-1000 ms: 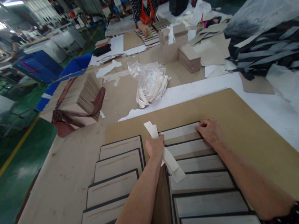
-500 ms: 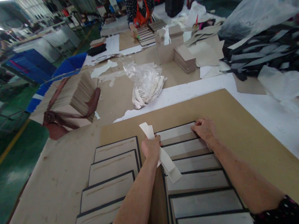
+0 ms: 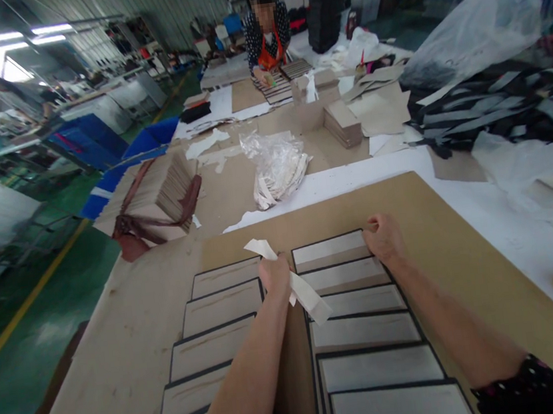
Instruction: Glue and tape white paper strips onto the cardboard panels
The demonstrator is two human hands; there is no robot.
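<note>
My left hand [image 3: 275, 276] is closed around a few white paper strips [image 3: 311, 300], whose ends stick out above and below the fist. It is over the gap between two rows of overlapping black-edged panels. At the far right corner of the top panel [image 3: 329, 249] in the right row is my right hand [image 3: 384, 239], its fingers curled together; whether anything is between them I cannot make out. Each right-row panel has a pale strip lying along it. The left-row panels [image 3: 225, 306] show brown streaks instead.
A brown board [image 3: 466, 271] lies under the panels. Beyond it are a clear plastic bag of strips [image 3: 279, 170], a tied stack of cardboard [image 3: 154, 198] and small card pieces [image 3: 341, 124]. Black straps [image 3: 505, 98] are piled at right. A co-worker [image 3: 266, 33] stands across the table.
My left hand has moved slightly left, away from the top right-row panel, with the strips. My right hand has shifted slightly outward at that panel's corner. The camera view has tilted up.
</note>
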